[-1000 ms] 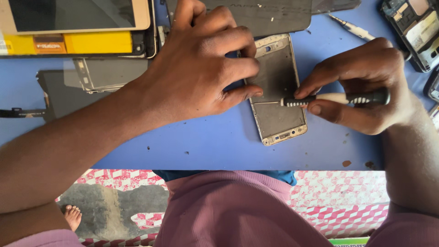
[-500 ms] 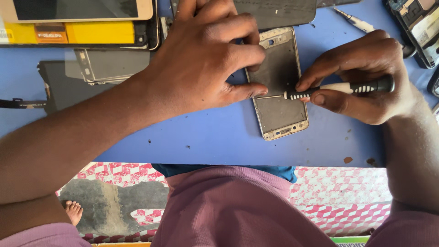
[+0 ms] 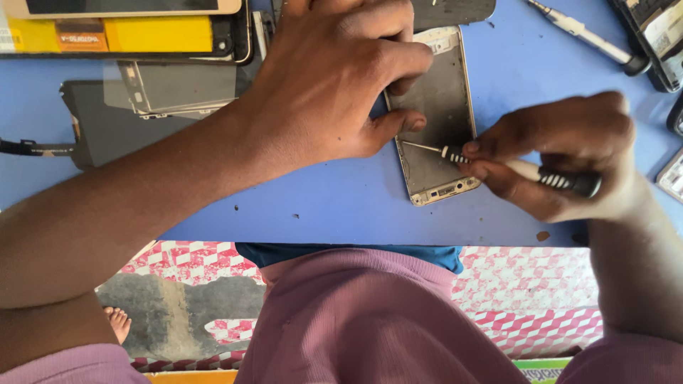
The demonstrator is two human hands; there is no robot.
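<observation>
An opened phone frame (image 3: 440, 121) lies flat on the blue table (image 3: 320, 206), its long side running away from the person, its port end nearest the table's front edge. The left hand (image 3: 334, 78) is spread over the frame's left half, palm down. Its fingers curl across the upper part of the frame and the thumb (image 3: 398, 124) presses on the frame's left edge about midway along, so the frame sits under and just right of that thumb. The hand is pinning the frame down rather than gripping it; the fingers are bent but not closed round anything.

The right hand (image 3: 562, 156) comes in from the right, closed around a small screwdriver (image 3: 498, 162). Thumb and forefinger pinch the knurled neck, and the pale handle with its dark ribbed cap runs back under the other curled fingers. The thin metal shaft points left, away from those fingertips, and its tip sits on the frame's inner plate just below the left thumb, very close to it. Whether the tip is in a screw I cannot tell.

Beyond the left hand's knuckles lie a grey back cover (image 3: 171, 85), a dark panel (image 3: 85, 121) and a yellow-backed screen (image 3: 142, 34). Past the right hand's knuckles rests a second screwdriver (image 3: 590, 37).
</observation>
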